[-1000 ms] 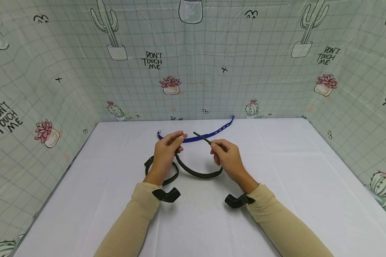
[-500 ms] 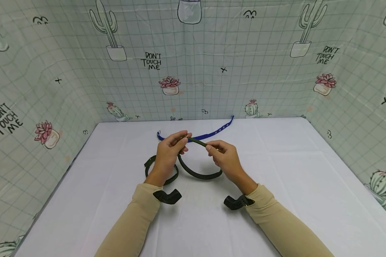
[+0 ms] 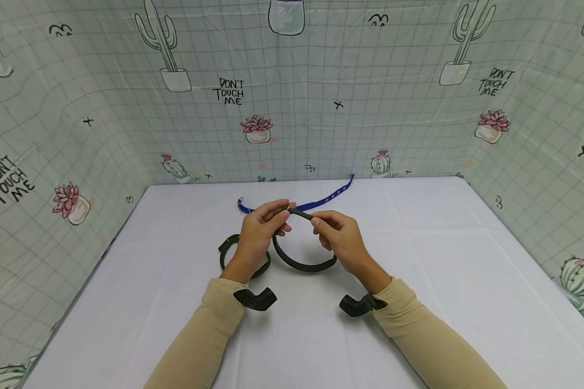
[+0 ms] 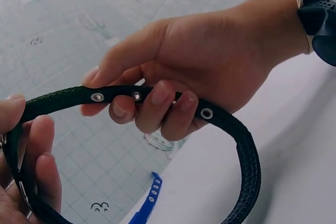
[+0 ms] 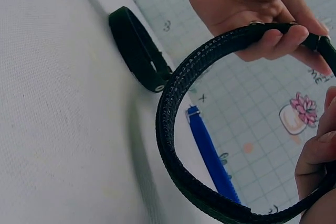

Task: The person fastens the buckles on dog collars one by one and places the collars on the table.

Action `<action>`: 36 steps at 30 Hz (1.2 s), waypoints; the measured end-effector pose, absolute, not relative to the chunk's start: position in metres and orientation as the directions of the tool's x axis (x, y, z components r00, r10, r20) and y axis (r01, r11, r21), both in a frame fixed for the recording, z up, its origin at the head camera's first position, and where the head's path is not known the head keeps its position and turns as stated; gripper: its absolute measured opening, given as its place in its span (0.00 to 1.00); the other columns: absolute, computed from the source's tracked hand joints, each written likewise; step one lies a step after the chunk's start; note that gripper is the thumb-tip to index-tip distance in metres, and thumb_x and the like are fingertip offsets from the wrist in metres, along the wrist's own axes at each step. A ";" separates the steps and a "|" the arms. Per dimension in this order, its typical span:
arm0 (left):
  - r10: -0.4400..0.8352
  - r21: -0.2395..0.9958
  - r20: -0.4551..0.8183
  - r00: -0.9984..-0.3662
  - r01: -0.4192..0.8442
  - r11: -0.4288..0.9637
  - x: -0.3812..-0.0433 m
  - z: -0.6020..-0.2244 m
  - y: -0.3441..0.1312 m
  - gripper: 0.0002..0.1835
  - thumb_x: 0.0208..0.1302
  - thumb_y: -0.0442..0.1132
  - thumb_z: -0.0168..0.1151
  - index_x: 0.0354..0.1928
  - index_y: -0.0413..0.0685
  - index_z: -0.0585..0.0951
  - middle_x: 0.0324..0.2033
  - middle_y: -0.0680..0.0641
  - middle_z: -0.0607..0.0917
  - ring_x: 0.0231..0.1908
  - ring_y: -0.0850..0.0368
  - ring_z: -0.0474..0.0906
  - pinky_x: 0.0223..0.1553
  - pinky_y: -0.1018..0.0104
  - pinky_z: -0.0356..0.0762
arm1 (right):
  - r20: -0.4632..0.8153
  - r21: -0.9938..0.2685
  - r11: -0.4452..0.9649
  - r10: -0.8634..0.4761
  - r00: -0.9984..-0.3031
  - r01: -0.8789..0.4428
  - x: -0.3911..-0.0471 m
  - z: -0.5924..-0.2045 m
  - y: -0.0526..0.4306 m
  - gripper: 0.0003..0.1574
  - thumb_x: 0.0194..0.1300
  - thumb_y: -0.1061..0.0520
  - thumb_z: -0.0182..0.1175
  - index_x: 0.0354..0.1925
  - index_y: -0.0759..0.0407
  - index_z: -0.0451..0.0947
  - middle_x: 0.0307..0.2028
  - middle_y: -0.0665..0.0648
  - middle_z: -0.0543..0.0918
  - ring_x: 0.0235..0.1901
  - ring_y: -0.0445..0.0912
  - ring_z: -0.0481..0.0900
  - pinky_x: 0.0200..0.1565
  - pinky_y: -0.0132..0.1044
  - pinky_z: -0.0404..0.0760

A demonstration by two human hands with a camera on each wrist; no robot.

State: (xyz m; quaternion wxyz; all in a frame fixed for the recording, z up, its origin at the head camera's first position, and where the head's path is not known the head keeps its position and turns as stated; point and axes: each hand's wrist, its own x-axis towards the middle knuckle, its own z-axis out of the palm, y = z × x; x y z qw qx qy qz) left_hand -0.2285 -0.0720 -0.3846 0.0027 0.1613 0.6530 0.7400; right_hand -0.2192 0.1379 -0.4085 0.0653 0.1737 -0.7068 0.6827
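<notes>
A dark green collar (image 3: 305, 267) is bent into a loop between my two hands, its lower curve hanging over the table. My left hand (image 3: 263, 229) pinches the buckle end, where metal shows at the fingertips. With thumb and fingers my right hand (image 3: 343, 235) grips the other end. Metal-rimmed eyelets line that end of the collar (image 4: 249, 171) in the left wrist view, and some sit under the right hand's fingers (image 4: 159, 103). The strap's tip reaches the left fingers. In the right wrist view, the left hand (image 5: 257, 9) holds the loop's upper part.
A second dark green collar (image 3: 221, 259), closed in a ring, lies on the white table (image 3: 302, 346) partly behind my left wrist. Beyond my hands lies a blue collar (image 3: 328, 200) with eyelets, stretched out. A patterned cloth backdrop (image 3: 302, 135) rises behind the table.
The strap's free tip stood apart from my left hand and now meets its fingers. My left hand has shifted slightly right, and my right hand slightly left.
</notes>
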 end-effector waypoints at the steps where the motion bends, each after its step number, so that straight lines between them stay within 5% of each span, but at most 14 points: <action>1: 0.223 0.967 0.236 -0.946 0.206 -0.148 -0.228 -0.385 -0.072 0.19 0.71 0.39 0.64 0.62 0.43 0.79 0.55 0.45 0.85 0.33 0.58 0.82 0.39 0.68 0.79 | 0.331 -0.942 0.001 -0.161 -0.930 -0.336 -0.219 -0.408 0.138 0.15 0.73 0.54 0.61 0.49 0.65 0.81 0.31 0.63 0.78 0.22 0.45 0.70 0.23 0.32 0.71; 12: 0.249 0.972 0.190 -0.950 0.146 -0.185 -0.225 -0.385 -0.067 0.19 0.68 0.37 0.67 0.57 0.37 0.77 0.48 0.40 0.85 0.39 0.55 0.83 0.42 0.67 0.80 | 0.341 -0.939 -0.015 -0.188 -0.921 -0.345 -0.217 -0.406 0.135 0.14 0.73 0.55 0.61 0.50 0.64 0.82 0.32 0.67 0.77 0.22 0.44 0.70 0.22 0.31 0.68; 21: 0.198 0.957 0.192 -0.961 0.138 -0.257 -0.224 -0.389 -0.062 0.16 0.74 0.38 0.58 0.56 0.33 0.77 0.40 0.45 0.79 0.34 0.57 0.76 0.30 0.71 0.74 | 0.336 -0.941 -0.036 -0.185 -0.924 -0.335 -0.216 -0.405 0.134 0.14 0.72 0.57 0.62 0.50 0.67 0.82 0.31 0.60 0.79 0.22 0.44 0.69 0.22 0.32 0.67; 36: 0.253 0.985 0.159 -0.954 0.135 -0.106 -0.219 -0.387 -0.053 0.13 0.72 0.41 0.62 0.49 0.38 0.81 0.38 0.43 0.82 0.36 0.52 0.78 0.35 0.67 0.77 | 0.327 -0.940 0.022 -0.223 -0.918 -0.340 -0.213 -0.400 0.135 0.15 0.72 0.56 0.62 0.52 0.63 0.82 0.31 0.62 0.78 0.22 0.45 0.70 0.22 0.32 0.68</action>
